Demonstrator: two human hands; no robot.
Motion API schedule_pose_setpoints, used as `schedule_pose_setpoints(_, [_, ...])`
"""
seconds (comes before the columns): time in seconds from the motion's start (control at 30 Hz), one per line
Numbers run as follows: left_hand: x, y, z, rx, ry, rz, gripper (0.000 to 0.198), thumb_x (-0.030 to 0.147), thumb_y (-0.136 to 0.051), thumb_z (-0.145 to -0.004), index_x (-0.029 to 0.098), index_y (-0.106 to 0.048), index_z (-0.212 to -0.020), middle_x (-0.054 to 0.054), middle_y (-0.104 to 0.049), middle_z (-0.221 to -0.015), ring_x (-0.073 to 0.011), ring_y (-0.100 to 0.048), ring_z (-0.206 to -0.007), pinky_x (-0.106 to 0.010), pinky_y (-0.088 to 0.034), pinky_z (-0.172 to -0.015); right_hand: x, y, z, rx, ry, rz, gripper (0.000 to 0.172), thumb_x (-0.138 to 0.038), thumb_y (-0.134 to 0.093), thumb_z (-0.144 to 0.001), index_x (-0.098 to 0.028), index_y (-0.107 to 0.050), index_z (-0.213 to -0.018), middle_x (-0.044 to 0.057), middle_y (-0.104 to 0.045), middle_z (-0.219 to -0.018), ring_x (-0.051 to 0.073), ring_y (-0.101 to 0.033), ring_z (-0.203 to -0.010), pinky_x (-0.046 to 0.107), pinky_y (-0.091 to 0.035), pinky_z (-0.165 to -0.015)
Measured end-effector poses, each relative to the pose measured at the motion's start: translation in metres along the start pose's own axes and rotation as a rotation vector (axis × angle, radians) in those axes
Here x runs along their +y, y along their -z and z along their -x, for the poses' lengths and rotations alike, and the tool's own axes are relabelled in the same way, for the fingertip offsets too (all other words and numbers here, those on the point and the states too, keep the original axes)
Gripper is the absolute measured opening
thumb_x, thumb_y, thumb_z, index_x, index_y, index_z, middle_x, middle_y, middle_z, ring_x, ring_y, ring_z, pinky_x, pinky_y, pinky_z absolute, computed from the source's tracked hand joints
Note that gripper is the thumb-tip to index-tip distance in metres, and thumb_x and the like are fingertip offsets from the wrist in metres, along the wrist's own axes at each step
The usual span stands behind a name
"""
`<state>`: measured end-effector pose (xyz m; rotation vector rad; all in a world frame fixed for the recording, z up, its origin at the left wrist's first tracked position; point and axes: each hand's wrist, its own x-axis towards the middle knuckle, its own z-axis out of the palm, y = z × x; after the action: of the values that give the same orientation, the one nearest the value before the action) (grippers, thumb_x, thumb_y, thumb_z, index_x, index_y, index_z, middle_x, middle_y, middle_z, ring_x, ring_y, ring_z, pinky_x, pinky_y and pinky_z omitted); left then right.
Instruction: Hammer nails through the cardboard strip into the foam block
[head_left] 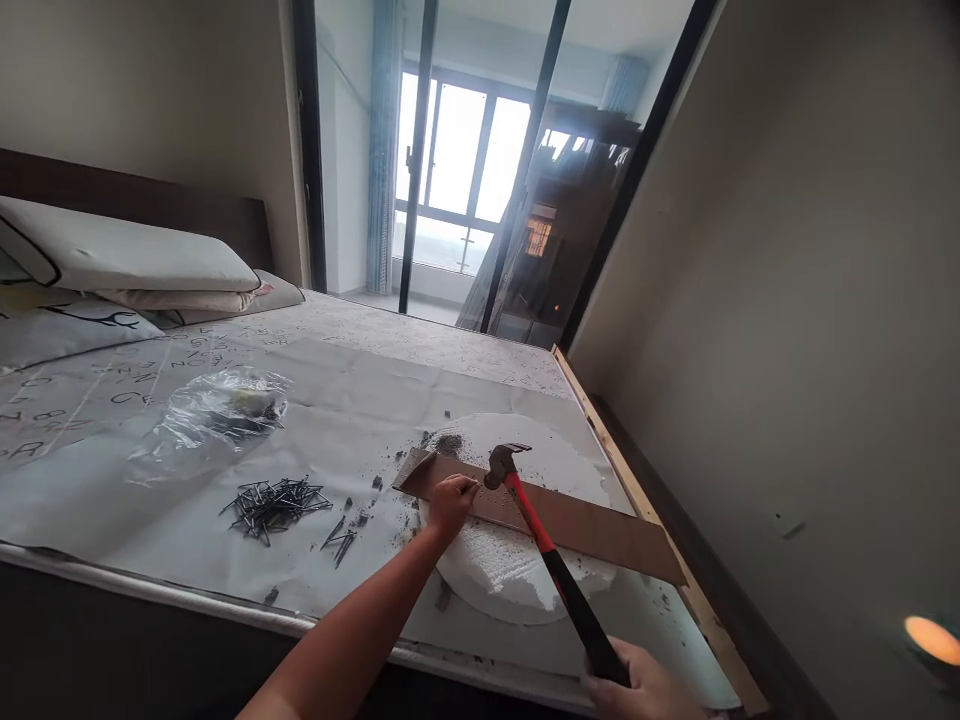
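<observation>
Item: one claw hammer with dark metal head and red-and-black handle (556, 568), gripped near the handle's end by the person's right hand (634, 680); its head is over the board, just beside the left hand.
Item: one left hand (452, 503), fingers curled above the board; from where I stand, I cannot tell whether they close on anything.
Item: one long, flat brown wooden board (592, 518), lying across a rounded white foam slab (506, 575), its right end reaching the strip below.
Item: one heap of dark, slender metal nails (276, 505), left of the slab, with a few loose nails (344, 545) between the two.
Item: one crumpled, clear plastic bag (214, 425), behind the heap, contents indistinct to me.
Item: one pale grey sheet (352, 385), spread beneath all these on a letter-printed mattress (139, 385).
Item: one narrow, light wooden strip (616, 455), along the mattress's right edge.
</observation>
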<state>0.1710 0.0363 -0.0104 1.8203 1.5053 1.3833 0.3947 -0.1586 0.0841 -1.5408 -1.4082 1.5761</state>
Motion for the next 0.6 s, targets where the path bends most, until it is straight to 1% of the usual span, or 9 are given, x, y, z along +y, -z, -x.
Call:
schedule_pose_setpoints(0.07, [0.000, 0.001, 0.001, 0.004, 0.005, 0.008, 0.017, 0.025, -0.056, -0.074, 0.018, -0.067, -0.064, -0.004, -0.062, -0.065, -0.0147, -0.055, -0.066, -0.024, -0.037, -0.059, -0.008, -0.005, -0.006, -0.039, 0.015, 0.014, 0.024, -0.038, -0.062, -0.065, -0.018, -0.049, -0.066, -0.009, -0.033, -0.045, 0.004, -0.029, -0.039, 0.017, -0.024, -0.037])
schedule_pose_setpoints(0.13, [-0.002, 0.001, 0.002, 0.005, 0.009, 0.017, 0.016, 0.025, -0.056, -0.074, 0.018, -0.068, -0.064, -0.004, -0.063, -0.065, -0.0149, -0.055, -0.066, -0.024, -0.037, -0.060, -0.018, -0.008, -0.006, -0.064, 0.026, 0.031, 0.023, -0.038, -0.058, -0.066, -0.018, -0.047, -0.067, -0.010, -0.030, -0.044, 0.004, -0.024, -0.037, 0.017, -0.020, -0.036])
schedule_pose_setpoints(0.2, [-0.004, 0.000, 0.002, 0.007, 0.012, 0.027, 0.017, 0.026, -0.056, -0.074, 0.018, -0.068, -0.064, -0.004, -0.064, -0.066, -0.0152, -0.055, -0.066, -0.025, -0.037, -0.060, -0.028, -0.010, -0.005, -0.059, 0.028, 0.049, 0.019, -0.035, -0.054, -0.068, -0.019, -0.045, -0.068, -0.012, -0.028, -0.042, 0.003, -0.023, -0.034, 0.018, -0.019, -0.035])
schedule_pose_setpoints(0.3, [-0.008, -0.003, 0.001, 0.001, 0.011, 0.026, 0.017, 0.027, -0.056, -0.075, 0.018, -0.069, -0.067, -0.004, -0.065, -0.068, -0.0155, -0.056, -0.067, -0.025, -0.038, -0.062, -0.037, -0.012, -0.004, -0.012, 0.042, 0.089, 0.014, -0.031, -0.049, -0.073, -0.021, -0.042, -0.067, -0.013, -0.026, -0.039, 0.003, -0.023, -0.030, 0.018, -0.019, -0.035])
schedule_pose_setpoints(0.4, [-0.009, -0.004, 0.001, 0.004, 0.019, 0.009, 0.018, 0.027, -0.055, -0.075, 0.018, -0.069, -0.068, -0.004, -0.065, -0.068, -0.0156, -0.056, -0.067, -0.025, -0.037, -0.061, -0.034, -0.017, -0.009, -0.007, 0.021, 0.102, 0.015, -0.028, -0.049, -0.072, -0.021, -0.038, -0.063, -0.013, -0.027, -0.039, 0.004, -0.025, -0.031, 0.017, -0.020, -0.036])
schedule_pose_setpoints(0.5, [-0.009, -0.003, 0.002, 0.000, 0.027, 0.009, 0.017, 0.026, -0.056, -0.074, 0.018, -0.070, -0.068, -0.005, -0.064, -0.066, -0.0157, -0.055, -0.065, -0.025, -0.036, -0.058, -0.028, -0.021, -0.014, -0.031, -0.022, 0.088, 0.017, -0.029, -0.055, -0.067, -0.020, -0.040, -0.063, -0.012, -0.029, -0.042, 0.004, -0.028, -0.035, 0.018, -0.022, -0.037])
schedule_pose_setpoints(0.6, [-0.010, -0.002, 0.003, -0.011, 0.041, 0.027, 0.017, 0.028, -0.056, -0.074, 0.019, -0.070, -0.069, -0.005, -0.065, -0.069, -0.0163, -0.056, -0.067, -0.025, -0.037, -0.060, -0.027, -0.018, -0.010, -0.011, 0.002, 0.089, 0.018, -0.032, -0.055, -0.068, -0.020, -0.042, -0.065, -0.011, -0.028, -0.043, 0.004, -0.026, -0.035, 0.018, -0.021, -0.036])
